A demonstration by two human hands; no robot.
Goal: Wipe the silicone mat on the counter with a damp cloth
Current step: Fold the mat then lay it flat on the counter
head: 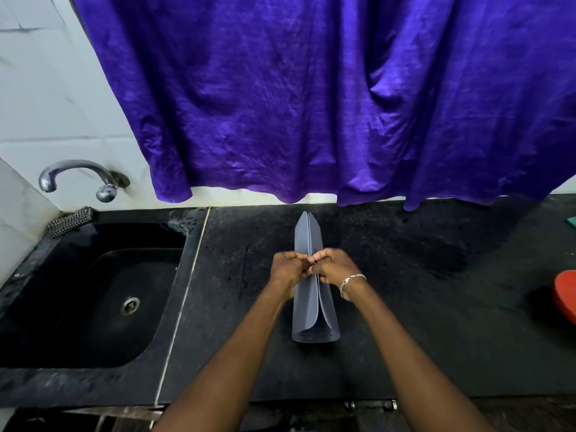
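A grey silicone mat (307, 235) stands on the black counter (405, 307), curled up so its two long edges meet on top and its near end gapes open. Both hands pinch those two edges together at the middle of the mat. My left hand (286, 268) grips from the left side, and my right hand (332, 266), with a silver bracelet at the wrist, grips from the right. A checked cloth (70, 221) lies at the sink's back left corner, far from both hands.
A black sink (93, 291) with a metal tap (78, 179) fills the left. A large purple cloth (311, 98) hangs over the back wall down to the counter. A red object (565, 294) and a green corner (572, 221) sit at the right edge.
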